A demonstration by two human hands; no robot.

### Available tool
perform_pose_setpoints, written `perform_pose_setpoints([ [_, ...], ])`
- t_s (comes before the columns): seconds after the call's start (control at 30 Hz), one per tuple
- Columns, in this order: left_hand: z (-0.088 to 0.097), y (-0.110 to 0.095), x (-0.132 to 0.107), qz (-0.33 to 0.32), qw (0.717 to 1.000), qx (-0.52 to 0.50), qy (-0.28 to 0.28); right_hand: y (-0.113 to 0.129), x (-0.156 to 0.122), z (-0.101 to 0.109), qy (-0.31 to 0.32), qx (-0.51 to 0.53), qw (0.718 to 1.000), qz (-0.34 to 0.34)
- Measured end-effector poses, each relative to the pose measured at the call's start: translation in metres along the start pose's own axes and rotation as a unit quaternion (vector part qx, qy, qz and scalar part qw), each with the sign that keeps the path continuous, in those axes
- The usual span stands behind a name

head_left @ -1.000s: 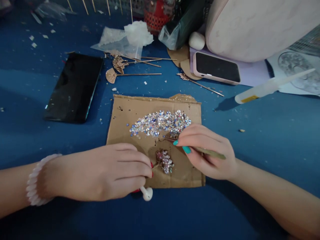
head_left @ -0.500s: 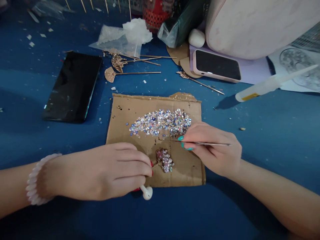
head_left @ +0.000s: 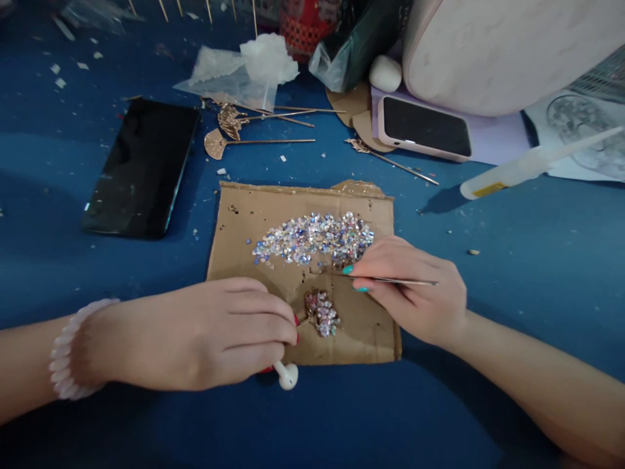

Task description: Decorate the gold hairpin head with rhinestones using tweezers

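Observation:
My left hand (head_left: 209, 335) is closed on the thin metal stem of a hairpin (head_left: 322, 314), whose head is covered in pink and clear rhinestones. A white earbud (head_left: 288, 376) pokes out beneath those fingers. Between the thumb and fingers of my right hand (head_left: 415, 286) are slim metal tweezers (head_left: 390, 280), their tips pointing left near the lower edge of a rhinestone pile (head_left: 312, 238). Whether the tips hold a stone is too small to tell. Pile and hairpin head are both over a cardboard sheet (head_left: 234, 260).
A black phone (head_left: 141, 169) lies at left. Several metal hairpins (head_left: 263, 141) and a plastic bag with white fluff (head_left: 268, 62) are behind the cardboard. A pink-cased phone (head_left: 424, 127) and a glue bottle (head_left: 508, 172) are at right, near a large pale pouch (head_left: 508, 52).
My right hand has shifted slightly left with the tweezers, and its fingers have moved a little on them. My left hand and the hairpin look still.

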State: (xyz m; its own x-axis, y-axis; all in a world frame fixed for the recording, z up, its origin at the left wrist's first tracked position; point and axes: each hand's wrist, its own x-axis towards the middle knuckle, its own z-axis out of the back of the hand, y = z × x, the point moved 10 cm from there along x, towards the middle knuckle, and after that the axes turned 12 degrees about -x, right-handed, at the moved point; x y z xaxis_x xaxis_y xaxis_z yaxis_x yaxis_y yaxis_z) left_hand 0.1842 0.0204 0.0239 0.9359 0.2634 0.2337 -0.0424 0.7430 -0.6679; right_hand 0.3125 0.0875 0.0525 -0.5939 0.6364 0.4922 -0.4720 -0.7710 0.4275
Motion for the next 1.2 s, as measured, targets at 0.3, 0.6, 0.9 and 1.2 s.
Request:
perform_pose_setpoints([
  [0.3, -0.0002, 0.0003, -0.0015, -0.003, 1.000, -0.002, 0.001, -0.0001, -0.0010, -0.0020, -0.002, 0.004, 1.000, -0.007],
  [0.6, 0.0024, 0.0019, 0.0002, 0.000, 1.000, -0.002, -0.008, 0.0017, -0.0001, 0.0023, -0.009, 0.017, 1.000, 0.006],
  [0.9, 0.0020, 0.0027, -0.0020, 0.002, 1.000, -0.003, -0.012, -0.0009, -0.0004, -0.0004, -0.004, 0.004, 1.000, -0.010],
  [1.2, 0.0014, 0.0031, -0.0013, 0.002, 1.000, -0.008, -0.007, 0.0002, 0.0010, -0.0019, 0.005, 0.016, 1.000, -0.007],
])
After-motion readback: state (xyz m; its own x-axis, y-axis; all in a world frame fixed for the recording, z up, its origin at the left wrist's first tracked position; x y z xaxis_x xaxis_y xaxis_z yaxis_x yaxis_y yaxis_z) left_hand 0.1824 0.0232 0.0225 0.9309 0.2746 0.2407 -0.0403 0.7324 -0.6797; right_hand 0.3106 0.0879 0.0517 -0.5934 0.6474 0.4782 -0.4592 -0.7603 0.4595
